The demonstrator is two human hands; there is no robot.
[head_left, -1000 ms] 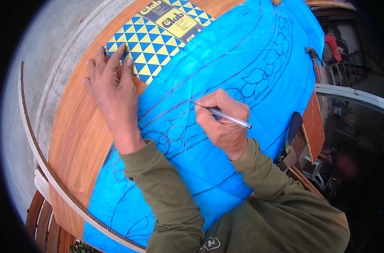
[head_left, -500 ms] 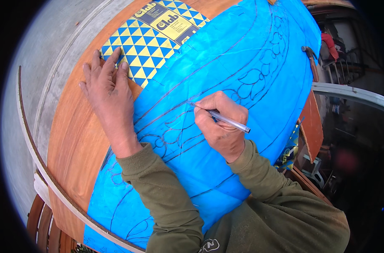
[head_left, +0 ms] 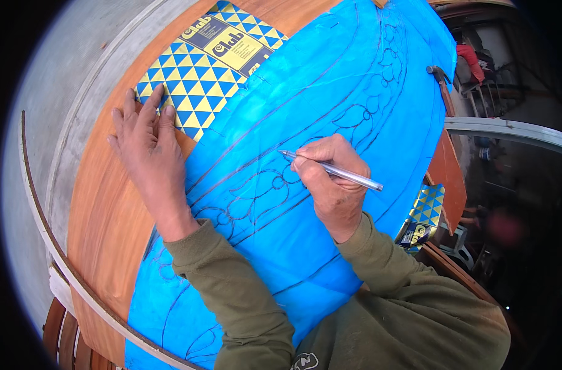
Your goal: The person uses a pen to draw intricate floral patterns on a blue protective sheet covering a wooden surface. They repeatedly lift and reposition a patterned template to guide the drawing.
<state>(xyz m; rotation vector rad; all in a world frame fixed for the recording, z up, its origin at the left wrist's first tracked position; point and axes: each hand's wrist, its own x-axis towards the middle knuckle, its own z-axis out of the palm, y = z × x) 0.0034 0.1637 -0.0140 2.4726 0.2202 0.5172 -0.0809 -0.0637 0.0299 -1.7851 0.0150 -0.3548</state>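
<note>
A pen [head_left: 339, 171] with a clear barrel is pinched in my right hand [head_left: 334, 185], its tip at or just above a bright blue sheet [head_left: 318, 246]. Dark curved lines, small circles and leaf-like outlines are drawn across that sheet. My left hand [head_left: 148, 145] lies with fingers spread on the brown wooden board [head_left: 108, 216] beneath. Its fingertips touch the lower edge of a blue and yellow triangle-patterned paper [head_left: 194, 80], which lies along the blue sheet's upper left side.
A hammer [head_left: 441, 86] rests by the sheet's right edge. Beyond it are a pale rail [head_left: 509, 131] and a reddish-brown board piece [head_left: 448, 179]. More patterned paper [head_left: 426, 206] shows near my right sleeve. A thin curved strip [head_left: 53, 237] runs along the left side.
The pen tip has come away from the line it was on and shifted slightly right across the sheet. A flower outline beside it shows more fully. My left hand stays by the patterned paper.
</note>
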